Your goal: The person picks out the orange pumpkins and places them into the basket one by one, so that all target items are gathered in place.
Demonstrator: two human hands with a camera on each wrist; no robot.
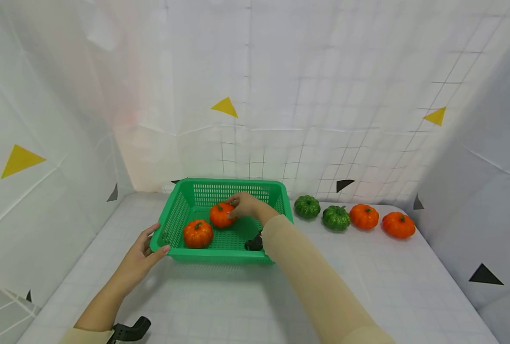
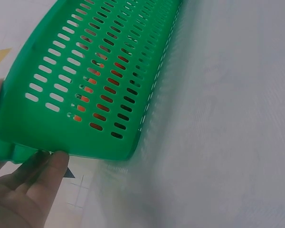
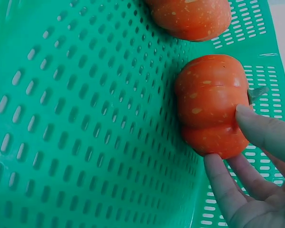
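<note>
A green plastic basket [image 1: 220, 254] with slotted walls stands on the table, two small orange pumpkins inside. My left hand [image 1: 135, 262] grips its near left corner, thumb over the rim; the left wrist view shows those fingers at the edge of the basket wall [image 2: 47, 130]. Reaching inside, my right hand [image 1: 247, 204] holds the farther pumpkin [image 1: 218, 216] between thumb and fingers. In the right wrist view the thumb lies near the stem of this speckled pumpkin [image 3: 211, 107], with fingertips at its lower side. The other pumpkin [image 1: 197, 234] sits nearer the basket's front left.
Right of the basket, two green pumpkins [image 1: 335, 218] and two orange pumpkins [image 1: 398, 225] form a row along the back of the white table [image 1: 366, 286]. White sheet walls with yellow and black triangles enclose the back and sides.
</note>
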